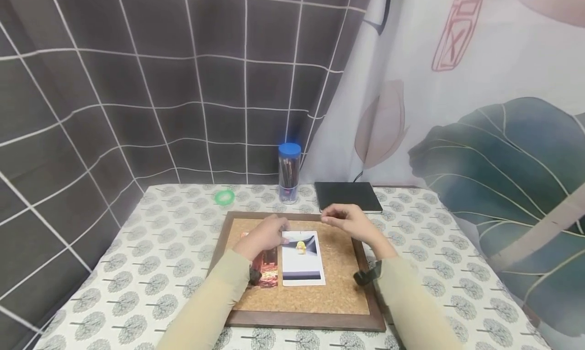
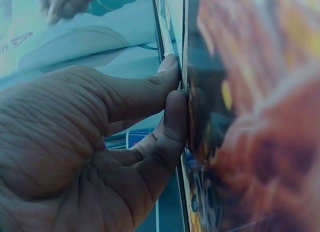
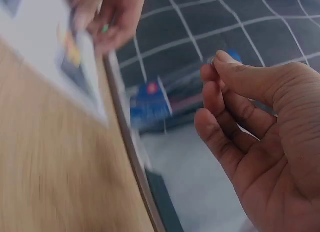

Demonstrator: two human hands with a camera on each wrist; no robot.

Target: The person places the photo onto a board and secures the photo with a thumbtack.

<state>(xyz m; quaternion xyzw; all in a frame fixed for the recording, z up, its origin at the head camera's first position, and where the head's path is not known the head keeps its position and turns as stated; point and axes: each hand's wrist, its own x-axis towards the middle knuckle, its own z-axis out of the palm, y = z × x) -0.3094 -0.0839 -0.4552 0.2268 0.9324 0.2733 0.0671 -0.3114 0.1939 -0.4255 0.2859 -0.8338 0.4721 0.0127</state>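
A white-bordered picture card (image 1: 302, 279) with a small yellow figure lies on a framed corkboard (image 1: 343, 301). Beside it on the left, a reddish picture card (image 1: 268, 276) is partly covered by the left hand and sleeve. My left hand (image 1: 267, 233) rests at the upper left edge of the white-bordered card, its thumb and fingertips touching there. Over the board's upper right part, my right hand (image 1: 349, 222) is raised above the surface. In the right wrist view, thumb and forefinger of the right hand (image 3: 260, 107) pinch a tiny shiny thing (image 3: 212, 61), mostly hidden by the fingertips.
Behind the board stands a clear tube (image 1: 289, 175) with a blue lid and pencil-like sticks inside. A black flat notebook-like object (image 1: 349, 195) lies to its right, a green round item (image 1: 224, 197) to its left. A patterned cloth (image 1: 173, 268) covers the table; dark checked fabric (image 1: 205, 96) hangs behind.
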